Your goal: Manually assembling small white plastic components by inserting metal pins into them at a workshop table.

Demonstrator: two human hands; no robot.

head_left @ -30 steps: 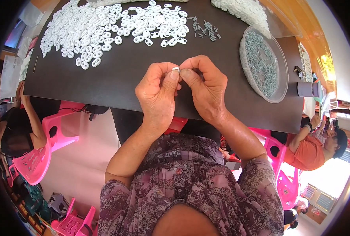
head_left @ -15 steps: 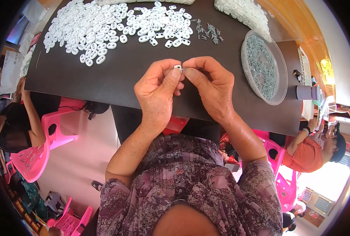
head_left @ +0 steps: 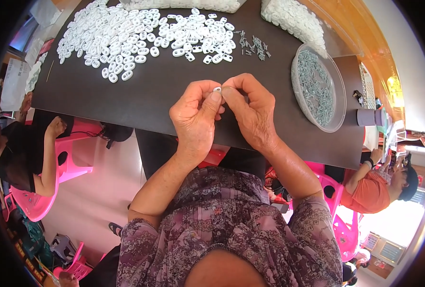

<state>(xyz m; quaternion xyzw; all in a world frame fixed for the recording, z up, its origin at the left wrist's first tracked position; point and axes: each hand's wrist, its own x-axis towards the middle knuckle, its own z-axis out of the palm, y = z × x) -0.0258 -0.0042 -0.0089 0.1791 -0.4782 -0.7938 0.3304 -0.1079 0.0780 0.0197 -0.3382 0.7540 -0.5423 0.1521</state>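
Above the near edge of the dark bench [head_left: 164, 95], I see my left hand [head_left: 195, 117] pinching a small white ring piece [head_left: 217, 89], fingertips meeting my right hand [head_left: 253, 112]. Whatever the right hand pinches is hidden behind its fingers. Beyond lie white pieces [head_left: 126, 33] and a screw tub [head_left: 317, 86], partly blurred.

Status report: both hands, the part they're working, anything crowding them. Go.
Left hand and right hand pinch one small white ring over the dark table. White ring pile and clear screw tub stand apart.
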